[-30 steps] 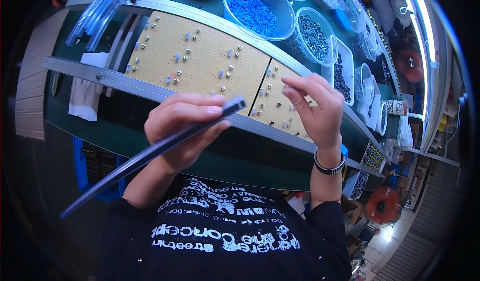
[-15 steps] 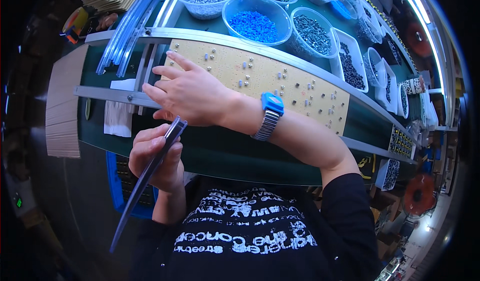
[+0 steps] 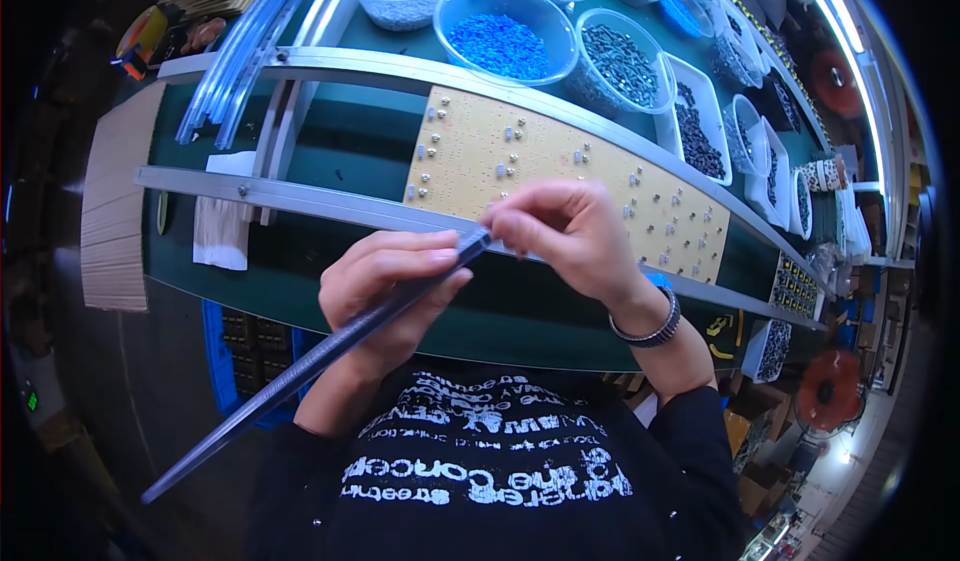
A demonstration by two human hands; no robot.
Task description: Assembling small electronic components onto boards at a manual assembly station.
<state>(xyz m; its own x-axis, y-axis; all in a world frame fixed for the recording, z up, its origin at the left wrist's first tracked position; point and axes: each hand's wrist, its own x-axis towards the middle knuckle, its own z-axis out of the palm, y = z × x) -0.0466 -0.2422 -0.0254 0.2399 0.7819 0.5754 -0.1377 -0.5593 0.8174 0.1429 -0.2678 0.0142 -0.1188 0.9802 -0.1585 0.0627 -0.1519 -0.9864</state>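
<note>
Two bare hands are meeting at the upper end of one long, dark, translucent tube (image 3: 290, 377), above a green table (image 3: 340, 146). At the far left, a brown cardboard sheet (image 3: 122, 206) is showing beside the table's end. Next to it, a white sheet (image 3: 222, 233) is passing under the front metal rail (image 3: 330, 203), and several clear tubes (image 3: 248, 56) are lying across the rear rail. The dark tube is slanting from the lower left up to the middle. The left hand (image 3: 388, 286) is grasping it near this upper end, with the fingers closed around it. Behind, a clear bowl (image 3: 500, 43) is holding small blue pieces. The right hand (image 3: 568, 236) is bringing its thumb and index finger together at the tube's end; I cannot tell if they are pinching a small part. A yellowish board (image 3: 470, 131) is resting between the rails and is carrying many small metallic and grey parts. Farther right, another bowl (image 3: 620, 66) is containing dark pieces, and a white tray (image 3: 698, 126) is holding black ones.
</note>
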